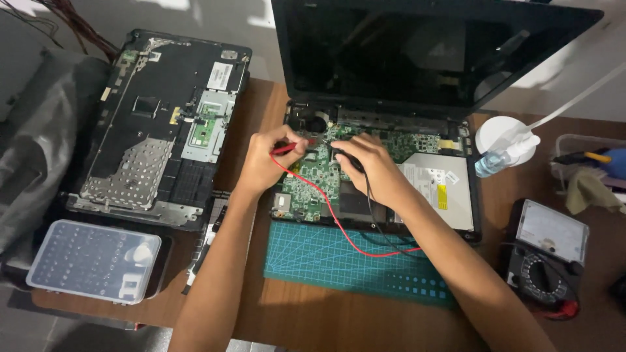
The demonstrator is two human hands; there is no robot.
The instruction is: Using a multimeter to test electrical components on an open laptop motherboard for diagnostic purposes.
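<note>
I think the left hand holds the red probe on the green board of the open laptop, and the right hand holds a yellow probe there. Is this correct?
Not quite. In the head view the right hand holds a black probe, not a yellow one. The rest stands: the left hand holds the red probe on the green board of the open laptop.

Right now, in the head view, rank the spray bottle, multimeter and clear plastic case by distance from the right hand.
From the right hand:
1. Spray bottle, to its right, beside the laptop.
2. Multimeter, lower right on the table.
3. Clear plastic case, far left, front corner.
</note>
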